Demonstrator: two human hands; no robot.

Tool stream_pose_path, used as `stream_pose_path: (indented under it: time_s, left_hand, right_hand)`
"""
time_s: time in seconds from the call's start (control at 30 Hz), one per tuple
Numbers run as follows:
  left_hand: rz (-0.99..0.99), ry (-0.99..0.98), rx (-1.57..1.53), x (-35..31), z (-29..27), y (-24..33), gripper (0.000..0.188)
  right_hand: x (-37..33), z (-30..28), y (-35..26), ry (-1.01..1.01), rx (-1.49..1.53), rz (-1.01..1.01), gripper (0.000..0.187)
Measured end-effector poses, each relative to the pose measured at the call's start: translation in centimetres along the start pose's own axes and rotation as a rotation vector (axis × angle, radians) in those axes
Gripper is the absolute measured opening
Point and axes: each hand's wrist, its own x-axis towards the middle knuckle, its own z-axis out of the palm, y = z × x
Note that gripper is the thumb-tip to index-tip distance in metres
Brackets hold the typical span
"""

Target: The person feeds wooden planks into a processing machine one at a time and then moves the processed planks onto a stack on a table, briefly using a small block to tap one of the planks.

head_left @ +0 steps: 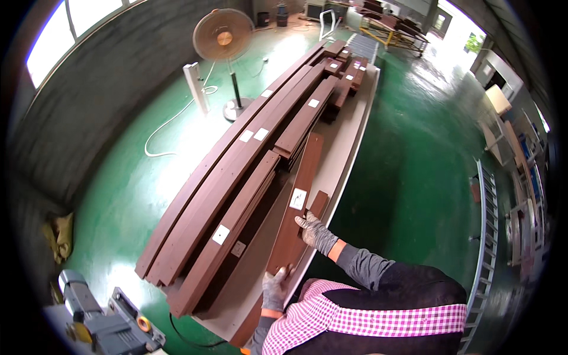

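Note:
A reddish-brown wooden board point(306, 168) with a white label lies lengthwise before me, near the right edge of a long pale table point(354, 133). My right hand point(316, 231), in a grey glove with an orange cuff, is closed on its right edge below the label. At the board's near end, my gloved left hand point(274, 290) is closed round it, thumb on top. Partly under this board is a second brown board point(319, 204), whose near part shows below my left hand. To the left lie stacked brown boards point(251, 189), several with white labels.
A pedestal fan point(223, 38) stands beyond the table's left side, near a white post point(195, 89) and a hose. Grey machinery point(97, 316) sits at the lower left. A metal ladder point(486, 236) lies on the right; a loaded cart point(393, 29) stands far back.

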Motion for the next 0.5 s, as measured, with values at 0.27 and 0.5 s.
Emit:
stream_pose_path:
  time_s: [0.27,0.5]
  left_hand:
    - [-0.009,0.136,-0.075,0.7,-1.1,-2.1,0.023]
    - [0.035,0.292,-0.074,0.1,-3.2,-2.2,0.025]
  right_hand:
    - [-1.2,-3.6,4.8,0.000,-0.087,0.304,0.036]
    - [-1.0,-4.5,6.8,-0.114,0.095,0.521,0.035]
